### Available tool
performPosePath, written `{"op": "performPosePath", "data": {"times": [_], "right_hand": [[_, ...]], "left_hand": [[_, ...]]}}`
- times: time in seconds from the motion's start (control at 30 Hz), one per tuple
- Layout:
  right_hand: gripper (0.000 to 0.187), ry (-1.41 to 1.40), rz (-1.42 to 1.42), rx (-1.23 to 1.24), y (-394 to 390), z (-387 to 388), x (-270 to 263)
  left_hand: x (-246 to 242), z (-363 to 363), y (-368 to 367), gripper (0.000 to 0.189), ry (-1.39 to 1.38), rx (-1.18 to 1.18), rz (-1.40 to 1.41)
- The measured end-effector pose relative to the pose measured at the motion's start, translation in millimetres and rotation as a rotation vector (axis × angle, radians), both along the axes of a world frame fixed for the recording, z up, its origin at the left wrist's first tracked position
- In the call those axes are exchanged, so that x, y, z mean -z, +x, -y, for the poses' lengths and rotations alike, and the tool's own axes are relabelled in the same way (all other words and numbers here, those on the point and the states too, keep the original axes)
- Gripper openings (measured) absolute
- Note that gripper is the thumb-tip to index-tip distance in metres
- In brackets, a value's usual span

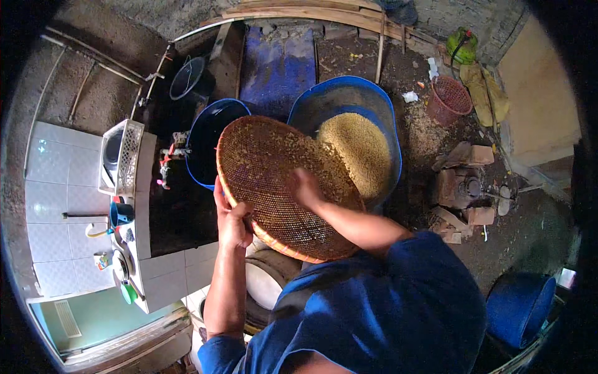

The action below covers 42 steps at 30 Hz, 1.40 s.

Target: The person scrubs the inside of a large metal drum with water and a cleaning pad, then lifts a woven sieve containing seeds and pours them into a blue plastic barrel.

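My left hand (234, 222) grips the rim of a round woven bamboo sieve basket (280, 205), its thumb over the edge. The basket tilts down toward a large blue tub (343, 89), overlapping its near left rim. Pale grains or beans (359, 154) are heaped inside that tub. A few more cling to the weave, mostly along the basket's upper right side. My right hand (306, 189), blurred, is over the inner face of the basket with nothing seen in it; whether it touches the weave is unclear.
Left of the basket stands a blue barrel (198, 140), beside a tap (175, 152) and a tiled counter (161, 276). A red plastic basket (448, 100), a green gas cylinder (462, 46) and a brick stove (460, 187) are at right. Another blue barrel (518, 308) lies lower right.
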State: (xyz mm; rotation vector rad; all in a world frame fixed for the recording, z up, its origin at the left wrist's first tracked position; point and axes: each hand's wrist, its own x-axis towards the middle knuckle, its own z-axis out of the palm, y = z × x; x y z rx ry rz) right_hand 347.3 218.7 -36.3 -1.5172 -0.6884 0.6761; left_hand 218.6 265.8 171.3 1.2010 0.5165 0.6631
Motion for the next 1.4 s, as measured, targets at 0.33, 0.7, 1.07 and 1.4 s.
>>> {"op": "performPosePath", "data": {"times": [0.33,0.7,1.07,1.4], "right_hand": [[0.030,-0.139,0.484,-0.107,-2.8,9.3,23.7],[0.034,-0.223,0.187,-0.016,-22.2,16.5,-28.0],[0.030,-0.215,0.323,-0.207,4.5,21.5,70.2],[0.027,-0.027,-0.055,-0.157,36.1,112.4,-22.4]], "left_hand": [[1.0,3.8,1.0,0.094,0.046,0.010,-0.018],[-0.3,-4.9,-20.8,0.093,0.047,-0.045,-0.039],[19.3,-5.5,-11.9,0.095,0.012,0.000,0.021],[71.7,-21.8,-74.3,0.076,-0.165,-0.001,0.236]]}}
